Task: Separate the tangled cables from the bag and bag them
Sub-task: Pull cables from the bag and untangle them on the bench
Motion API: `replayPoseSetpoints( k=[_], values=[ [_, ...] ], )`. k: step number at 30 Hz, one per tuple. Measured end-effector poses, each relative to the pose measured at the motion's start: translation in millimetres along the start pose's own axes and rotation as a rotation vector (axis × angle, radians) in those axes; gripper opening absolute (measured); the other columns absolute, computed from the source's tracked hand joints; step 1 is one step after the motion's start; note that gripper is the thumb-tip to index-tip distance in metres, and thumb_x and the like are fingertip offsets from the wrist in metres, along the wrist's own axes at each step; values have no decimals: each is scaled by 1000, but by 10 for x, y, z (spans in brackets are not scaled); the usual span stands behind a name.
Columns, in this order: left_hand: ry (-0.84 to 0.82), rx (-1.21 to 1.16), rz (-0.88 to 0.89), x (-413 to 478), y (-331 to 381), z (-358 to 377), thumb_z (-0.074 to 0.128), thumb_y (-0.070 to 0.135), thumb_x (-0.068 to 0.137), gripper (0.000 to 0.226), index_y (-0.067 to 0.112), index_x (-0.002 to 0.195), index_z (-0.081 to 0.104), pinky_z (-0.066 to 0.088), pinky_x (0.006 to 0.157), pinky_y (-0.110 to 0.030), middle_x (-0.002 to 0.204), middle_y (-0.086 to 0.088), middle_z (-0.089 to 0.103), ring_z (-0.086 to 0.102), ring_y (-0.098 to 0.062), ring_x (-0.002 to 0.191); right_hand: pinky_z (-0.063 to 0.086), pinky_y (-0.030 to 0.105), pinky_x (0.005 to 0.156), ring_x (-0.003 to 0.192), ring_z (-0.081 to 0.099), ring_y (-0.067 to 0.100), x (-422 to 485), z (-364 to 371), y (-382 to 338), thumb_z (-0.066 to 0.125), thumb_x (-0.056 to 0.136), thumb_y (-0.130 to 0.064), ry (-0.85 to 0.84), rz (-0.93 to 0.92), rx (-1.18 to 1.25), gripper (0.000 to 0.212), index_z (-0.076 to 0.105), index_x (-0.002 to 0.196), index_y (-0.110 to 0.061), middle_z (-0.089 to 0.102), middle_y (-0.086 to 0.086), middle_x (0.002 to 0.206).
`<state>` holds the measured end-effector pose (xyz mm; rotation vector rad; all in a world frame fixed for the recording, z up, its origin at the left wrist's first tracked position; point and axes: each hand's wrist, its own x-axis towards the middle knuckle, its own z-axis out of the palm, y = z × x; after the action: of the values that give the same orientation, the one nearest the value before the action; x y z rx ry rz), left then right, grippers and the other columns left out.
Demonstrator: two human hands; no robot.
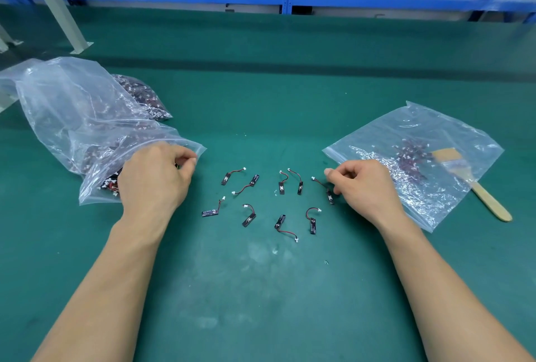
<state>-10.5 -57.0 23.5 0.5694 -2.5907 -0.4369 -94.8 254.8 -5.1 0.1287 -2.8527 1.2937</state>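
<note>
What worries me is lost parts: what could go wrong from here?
The small black cables lie close together; the right hand could tangle them.
The left hand is at the mouth of the full clear plastic bag; its tangled cables could spill among them.
The wooden brush lies partly on the flatter clear bag; lifting that may tip it off.

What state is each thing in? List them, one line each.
Left bag: mouth open, full of tangled cables.
Right bag: lying flat, some bagged cables inside.
Loose cables: separated, spread on table.
Brush: lying untouched.
Left grip: fingers curled at left bag's mouth.
Right grip: fingers curled at rightmost cable; hold unclear.
</note>
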Motion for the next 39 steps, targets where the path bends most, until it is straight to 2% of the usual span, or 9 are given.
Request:
replayPoseSetpoints(
  k=[5, 10, 15, 19, 24, 28, 33, 39],
  values=[
    [94, -102, 30, -23, 35, -26, 67, 31, 89, 7, 30, 89, 74, 52, 70, -40, 85, 2, 73, 65, -32, 83, 45, 29, 57, 43, 47, 5, 3, 4, 16, 68, 88, -36, 3, -6, 0, 31, 69, 61, -22, 67, -11, 57],
    [81, -244, -23, -47, 97, -34, 67, 32, 86, 5, 33, 82, 70, 56, 75, -41, 76, 13, 69, 67, -21, 75, 44, 28, 56, 43, 48, 4, 10, 9, 25, 68, 88, -36, 3, -9, 1, 31, 69, 60, -23, 67, -11, 57],
    [7, -445, 133, -113, 224, -17, 71, 24, 86, 9, 29, 78, 70, 52, 73, -33, 73, 14, 68, 60, -14, 68, 43, 27, 56, 43, 47, 4, 14, 10, 29, 68, 89, -35, 3, -13, 6, 31, 69, 61, -22, 67, -11, 57],
    [-5, -401, 345, -269, 568, -11, 67, 33, 84, 9, 31, 78, 74, 39, 74, -30, 76, 14, 64, 48, -18, 79, 42, 28, 57, 44, 47, 3, 10, 6, 26, 66, 90, -42, 10, -6, 43, 37, 69, 61, -21, 68, -10, 58],
    [-220, -413, 481, -577, 1038, 96, 68, 39, 82, 12, 35, 78, 78, 40, 76, -37, 73, 12, 59, 45, -18, 81, 40, 29, 59, 54, 55, -1, 1, -25, -13, 53, 92, -65, 41, 47, 126, 55, 71, 57, -27, 69, -9, 59],
    [-327, -393, 513, -735, 1302, 253, 68, 39, 86, 10, 37, 82, 78, 37, 80, -36, 75, 10, 60, 43, -16, 83, 39, 29, 62, 56, 58, 1, 16, -25, -19, 51, 93, -66, 39, 46, 138, 60, 71, 57, -22, 69, -7, 58],
    [-406, -240, 579, -803, 1402, 398, 61, 41, 90, 17, 39, 92, 78, 35, 79, -34, 77, 9, 56, 40, -18, 87, 38, 27, 60, 51, 55, -1, 27, -17, -17, 50, 94, -65, 36, 42, 138, 59, 73, 62, -21, 69, -7, 57],
    [-379, -293, 620, -743, 1339, 408, 64, 48, 91, 21, 40, 105, 76, 30, 78, -31, 84, 11, 60, 39, -16, 89, 39, 29, 61, 54, 56, -1, 28, -14, -11, 50, 93, -67, 38, 44, 131, 59, 73, 62, -21, 69, -8, 57]
  ],
)
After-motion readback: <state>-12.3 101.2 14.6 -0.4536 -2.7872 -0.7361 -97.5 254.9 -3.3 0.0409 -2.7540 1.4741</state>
